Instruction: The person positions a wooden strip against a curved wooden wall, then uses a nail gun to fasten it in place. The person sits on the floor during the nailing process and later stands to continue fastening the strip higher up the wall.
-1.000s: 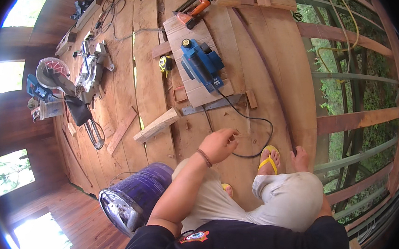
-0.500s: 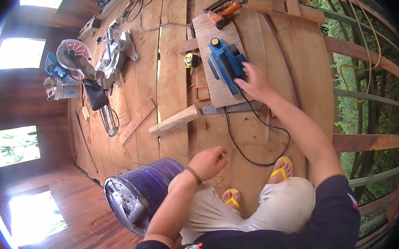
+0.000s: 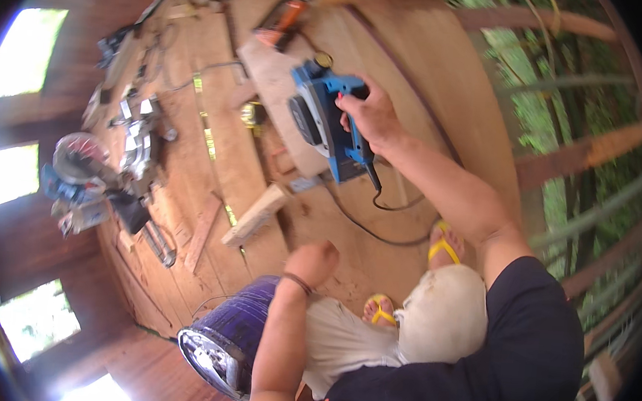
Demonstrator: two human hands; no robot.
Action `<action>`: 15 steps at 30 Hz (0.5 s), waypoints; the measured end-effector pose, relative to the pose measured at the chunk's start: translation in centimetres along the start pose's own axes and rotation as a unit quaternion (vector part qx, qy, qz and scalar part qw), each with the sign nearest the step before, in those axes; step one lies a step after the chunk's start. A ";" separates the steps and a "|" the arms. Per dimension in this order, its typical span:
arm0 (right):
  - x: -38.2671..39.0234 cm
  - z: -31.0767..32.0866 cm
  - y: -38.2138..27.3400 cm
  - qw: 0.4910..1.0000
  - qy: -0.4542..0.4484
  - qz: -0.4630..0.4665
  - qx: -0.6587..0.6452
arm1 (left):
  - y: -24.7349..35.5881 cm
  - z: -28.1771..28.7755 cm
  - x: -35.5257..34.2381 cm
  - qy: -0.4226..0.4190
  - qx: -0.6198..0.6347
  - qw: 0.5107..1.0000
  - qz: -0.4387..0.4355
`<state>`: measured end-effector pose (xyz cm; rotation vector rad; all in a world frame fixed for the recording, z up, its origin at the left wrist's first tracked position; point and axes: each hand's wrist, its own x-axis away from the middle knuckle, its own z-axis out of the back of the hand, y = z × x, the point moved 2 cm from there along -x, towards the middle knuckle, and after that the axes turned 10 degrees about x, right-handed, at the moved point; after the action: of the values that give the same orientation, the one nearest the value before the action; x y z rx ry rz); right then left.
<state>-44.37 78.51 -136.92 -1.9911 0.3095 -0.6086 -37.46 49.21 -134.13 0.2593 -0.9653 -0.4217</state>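
Observation:
My right hand [image 3: 376,118] is closed around the handle of a blue electric hand planer [image 3: 324,109]. The planer is tipped onto its side above a sheet of cardboard [image 3: 271,72], its black cord trailing from the rear toward my feet. My left hand [image 3: 312,265] is curled into a loose fist by my knee, with nothing visible in it. Beside that forearm lies a purple drum [image 3: 230,315] on its side. A short wooden block [image 3: 256,214] rests on the boards ahead of the left hand.
An orange nail gun [image 3: 282,20] lies past the planer. A yellow tape measure [image 3: 251,117] sits left of the cardboard. Farther left stands a mitre saw [image 3: 115,177]. Gaps run between the floorboards, and open railing beams [image 3: 581,157] edge the right side.
My right hand has gone from open beside the planer to gripping its handle, and the planer is now lifted and turned. My left fingers have curled in. The view has swung.

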 end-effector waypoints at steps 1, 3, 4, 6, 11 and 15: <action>2.7 2.1 -2.4 1.000 0.010 0.021 -0.015 | 0.1 0.0 -1.1 0.020 -0.010 1.000 -0.006; 7.6 5.8 -7.4 0.996 0.016 0.083 -0.032 | 1.5 0.0 -3.4 0.104 -0.019 0.993 -0.045; 10.3 7.3 -9.9 0.989 -0.008 0.139 -0.046 | 2.8 -0.2 -4.2 0.122 0.008 0.986 -0.109; 15.1 10.0 -14.3 0.982 0.057 0.180 0.011 | 6.8 -1.4 -6.8 0.112 0.045 0.966 -0.230; 27.5 16.4 -21.2 0.944 0.257 0.205 0.025 | 18.7 -12.6 -8.3 -0.108 -0.042 0.832 -0.543; 35.7 22.5 -19.9 0.863 0.417 0.148 0.245 | 20.4 -21.2 -5.6 -0.371 -0.280 0.751 -0.469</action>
<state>-2.99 88.51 -117.89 -1.0699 0.8691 -1.1939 -17.84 70.51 -141.80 -0.0159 -1.3794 -1.8287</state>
